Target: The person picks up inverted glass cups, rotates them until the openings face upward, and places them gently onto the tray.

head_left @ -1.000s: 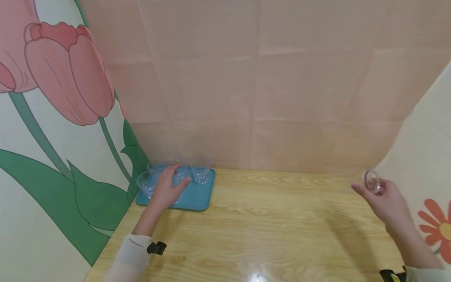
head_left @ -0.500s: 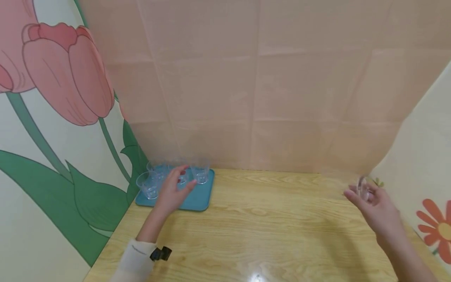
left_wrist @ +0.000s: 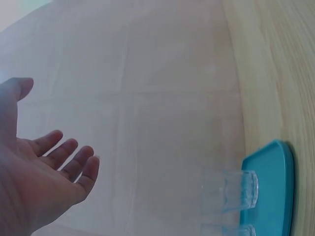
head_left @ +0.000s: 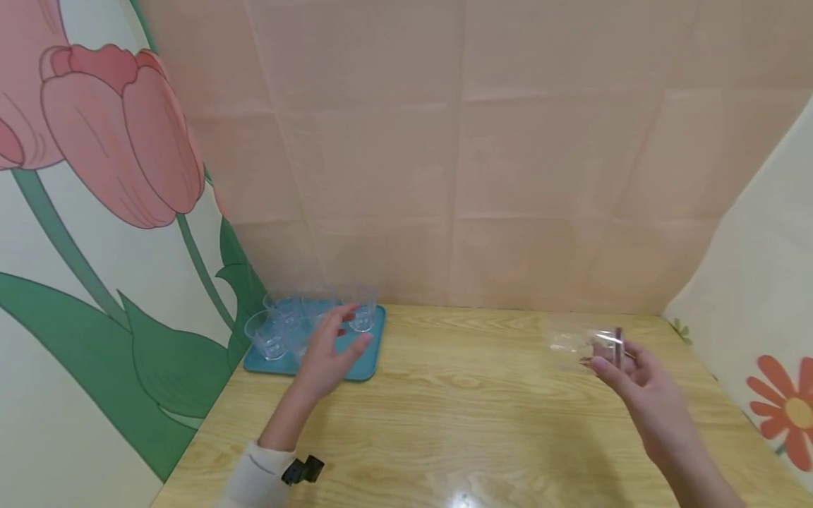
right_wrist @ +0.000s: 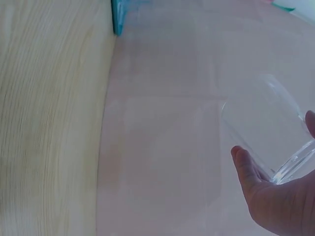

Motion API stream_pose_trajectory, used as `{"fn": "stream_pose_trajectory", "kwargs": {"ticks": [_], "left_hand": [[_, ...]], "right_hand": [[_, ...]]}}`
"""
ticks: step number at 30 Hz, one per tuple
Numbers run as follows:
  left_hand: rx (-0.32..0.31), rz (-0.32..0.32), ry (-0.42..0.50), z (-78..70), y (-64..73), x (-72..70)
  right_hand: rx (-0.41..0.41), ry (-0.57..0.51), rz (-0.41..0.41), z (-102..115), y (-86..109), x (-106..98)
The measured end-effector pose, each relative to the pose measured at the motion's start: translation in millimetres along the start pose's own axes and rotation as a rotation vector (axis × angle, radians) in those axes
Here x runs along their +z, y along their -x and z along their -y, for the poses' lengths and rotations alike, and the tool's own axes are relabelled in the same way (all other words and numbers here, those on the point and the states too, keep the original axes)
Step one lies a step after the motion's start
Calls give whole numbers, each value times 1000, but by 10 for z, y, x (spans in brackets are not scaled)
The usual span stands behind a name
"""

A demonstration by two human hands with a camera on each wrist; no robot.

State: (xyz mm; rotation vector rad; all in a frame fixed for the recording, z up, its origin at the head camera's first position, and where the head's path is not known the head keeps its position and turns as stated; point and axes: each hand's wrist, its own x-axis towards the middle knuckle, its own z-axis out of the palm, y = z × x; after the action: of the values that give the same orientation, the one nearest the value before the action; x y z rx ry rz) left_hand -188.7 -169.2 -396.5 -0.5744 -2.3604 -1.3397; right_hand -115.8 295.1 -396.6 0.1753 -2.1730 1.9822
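My right hand (head_left: pixel 657 398) holds a clear drinking glass (head_left: pixel 600 346) near its base, above the right side of the table. The glass lies tipped on its side, its mouth toward the left. In the right wrist view, the fingers and thumb curve round the bottom end of the glass (right_wrist: pixel 263 130). My left hand (head_left: pixel 325 363) hovers over the blue tray (head_left: pixel 365 368), fingers spread and nothing in them. Several clear glasses stand upright on that tray, among them one at the left (head_left: pixel 269 339) and one at the back right (head_left: pixel 362 314); my left hand partly hides others.
The wooden table (head_left: pixel 457 409) runs back to a creased pinkish-brown backdrop (head_left: pixel 457 176). A panel with painted tulips (head_left: pixel 121 134) borders it on the left. Another panel with an orange flower (head_left: pixel 797 413) borders it on the right.
My right hand has moved left with the glass, turning it from end-on to sideways. My left hand has drifted slightly right and toward me. The tray has stayed in place.
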Motion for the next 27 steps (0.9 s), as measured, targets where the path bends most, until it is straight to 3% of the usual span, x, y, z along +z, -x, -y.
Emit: {"fn": "stream_pose_trajectory", "kwargs": {"ticks": [8,14,27], "left_hand": [[104,30,51,-142,87,134],[106,84,93,-287,144,218],[92,181,198,-427,204,408]], "right_hand": [[0,-57,24,0,101,304],[1,-78,61,31,163,515],[2,-226,145,130,205,873]]}}
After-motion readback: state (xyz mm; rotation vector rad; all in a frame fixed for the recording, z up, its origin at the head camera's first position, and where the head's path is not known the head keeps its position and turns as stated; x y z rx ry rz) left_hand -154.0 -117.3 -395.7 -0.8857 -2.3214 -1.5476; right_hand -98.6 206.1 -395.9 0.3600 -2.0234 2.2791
